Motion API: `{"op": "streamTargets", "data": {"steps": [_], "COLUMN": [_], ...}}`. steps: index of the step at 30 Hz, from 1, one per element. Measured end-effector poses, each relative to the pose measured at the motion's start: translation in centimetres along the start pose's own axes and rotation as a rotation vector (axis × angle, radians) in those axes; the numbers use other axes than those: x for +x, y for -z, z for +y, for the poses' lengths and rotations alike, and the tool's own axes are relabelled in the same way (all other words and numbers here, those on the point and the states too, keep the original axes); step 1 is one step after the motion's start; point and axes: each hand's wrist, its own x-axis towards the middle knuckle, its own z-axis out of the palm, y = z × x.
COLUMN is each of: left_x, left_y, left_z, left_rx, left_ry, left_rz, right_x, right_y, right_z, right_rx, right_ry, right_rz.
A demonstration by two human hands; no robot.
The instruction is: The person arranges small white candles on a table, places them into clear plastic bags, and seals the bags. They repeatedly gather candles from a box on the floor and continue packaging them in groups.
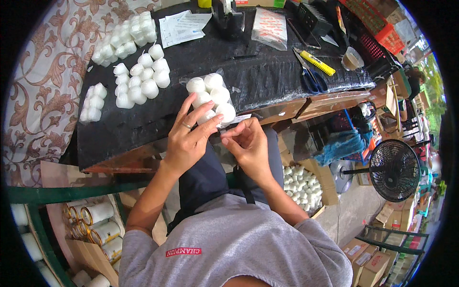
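Note:
A clear plastic bag of round white candles (pixel 220 95) lies at the table's near edge. Across its near left side stretch the fingers of my left hand (pixel 191 134), pressing on the candles and holding the bag; the thumb is mostly hidden. My right hand (pixel 247 146) is closed in a pinch at the bag's near edge, thumb against forefinger. What exactly sits between those fingertips is too small to see. A white paper slip (pixel 239 119) shows just above the right hand. Loose white candles (pixel 138 83) stand in rows to the left, with wicks on some.
Packed candles (pixel 126 36) and a smaller candle group (pixel 93 103) are at the left. Papers (pixel 184 27), a tape dispenser (pixel 228 19) and a plastic packet (pixel 269 28) lie farther back. Scissors (pixel 311 79) and a yellow cutter (pixel 318 63) are right. Below stands a candle-filled carton (pixel 330 184) near a fan (pixel 394 170).

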Motion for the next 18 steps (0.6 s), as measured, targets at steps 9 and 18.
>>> {"op": "streamTargets", "data": {"steps": [9,18], "left_x": [0.2,1.1], "left_y": [0.9,3.7], "left_z": [-0.4,-3.6], "left_rx": [-0.109,-0.893], "left_ry": [0.007,0.403], "left_rz": [0.008,0.021], "right_x": [2.5,6.2], "right_y": [-2.8,-1.1], "right_z": [2.4,-2.5], "right_rx": [-0.462,-0.785], "right_ry": [0.439,0.842], "right_rz": [0.263,0.144]}}
